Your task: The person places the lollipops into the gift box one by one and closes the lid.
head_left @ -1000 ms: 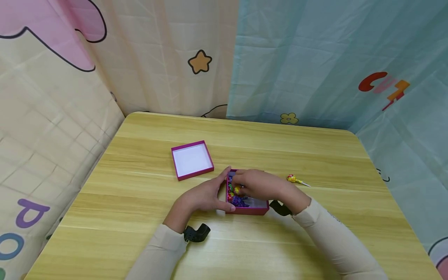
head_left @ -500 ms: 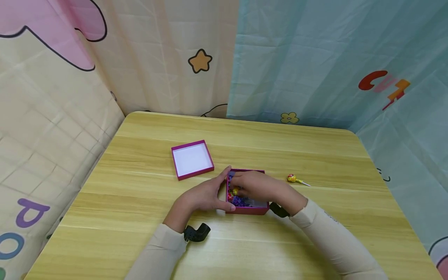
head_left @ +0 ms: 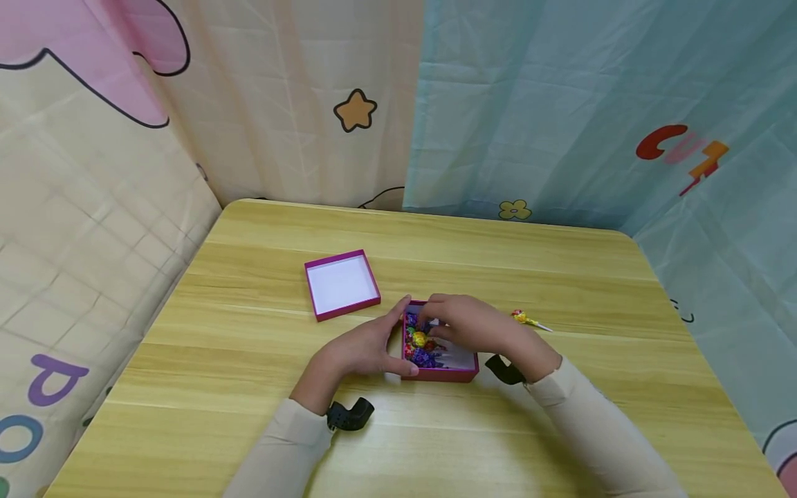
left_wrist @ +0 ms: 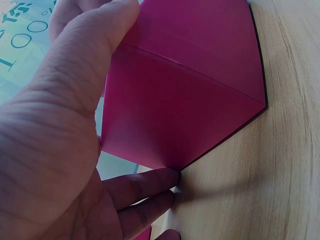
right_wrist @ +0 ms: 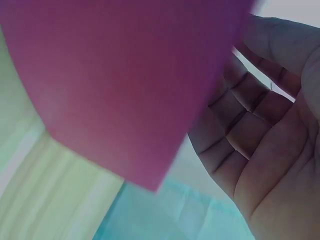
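A magenta box [head_left: 441, 375] without its lid stands on the table, with several wrapped lollipops [head_left: 420, 339] along its left side, yellow, purple and red among them. My left hand [head_left: 367, 346] grips the box's left end: the thumb is at the near corner, the fingers reach the far corner. In the left wrist view the thumb lies over the top edge of the magenta wall [left_wrist: 170, 110]. My right hand [head_left: 470, 324] reaches into the box over the lollipops, thumb and forefinger apart. The right wrist view shows its fingers bent behind the box wall [right_wrist: 115, 90], tips hidden.
The magenta lid [head_left: 342, 285], white inside, lies upturned to the far left of the box. A single yellow lollipop [head_left: 526, 319] lies on the wooden table [head_left: 249, 332] to the right. Printed curtains [head_left: 299, 104] hang behind the table.
My right hand dipped among the lollipops, then rose slightly and drew back to the right, uncovering more of them. The left hand, box and lid stay put.
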### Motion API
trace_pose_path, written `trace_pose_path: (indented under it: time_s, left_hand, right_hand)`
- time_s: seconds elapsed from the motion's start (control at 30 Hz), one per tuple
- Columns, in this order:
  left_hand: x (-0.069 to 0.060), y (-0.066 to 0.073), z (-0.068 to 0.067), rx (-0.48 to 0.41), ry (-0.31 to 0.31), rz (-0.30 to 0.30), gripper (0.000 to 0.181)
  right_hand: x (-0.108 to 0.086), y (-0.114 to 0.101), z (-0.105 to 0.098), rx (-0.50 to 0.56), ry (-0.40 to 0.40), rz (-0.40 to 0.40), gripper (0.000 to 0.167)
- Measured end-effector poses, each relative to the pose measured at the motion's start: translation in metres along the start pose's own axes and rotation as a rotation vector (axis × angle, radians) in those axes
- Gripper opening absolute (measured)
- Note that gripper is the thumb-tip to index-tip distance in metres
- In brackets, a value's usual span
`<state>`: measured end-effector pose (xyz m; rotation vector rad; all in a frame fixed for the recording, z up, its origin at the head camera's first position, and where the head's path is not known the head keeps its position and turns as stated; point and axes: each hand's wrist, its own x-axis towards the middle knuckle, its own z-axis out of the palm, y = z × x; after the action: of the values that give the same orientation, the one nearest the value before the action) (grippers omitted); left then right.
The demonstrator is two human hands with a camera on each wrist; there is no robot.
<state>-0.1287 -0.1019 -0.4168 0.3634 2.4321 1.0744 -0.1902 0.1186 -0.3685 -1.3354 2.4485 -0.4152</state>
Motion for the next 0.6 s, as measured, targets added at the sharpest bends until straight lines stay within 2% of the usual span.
trace_pose_path:
  time_s: [0.1,0.33,0.43,0.6]
  left_hand:
    - [0.001,0.000,0.000,0.009,0.002,-0.012,0.119]
    - [0.001,0.001,0.002,0.021,0.004,-0.032,0.120]
    - [0.001,0.000,0.002,0.023,0.004,-0.032,0.120]
    - [0.001,0.000,0.001,0.020,0.002,-0.028,0.120]
  right_hand:
    - [-0.007,0.009,-0.005,0.014,0.054,0.023,0.021]
    - [-0.026,0.038,-0.017,0.023,0.191,0.102,0.018]
    - [-0.035,0.052,-0.021,0.039,0.208,0.161,0.018]
    - [-0.048,0.077,-0.024,0.091,0.192,0.260,0.020]
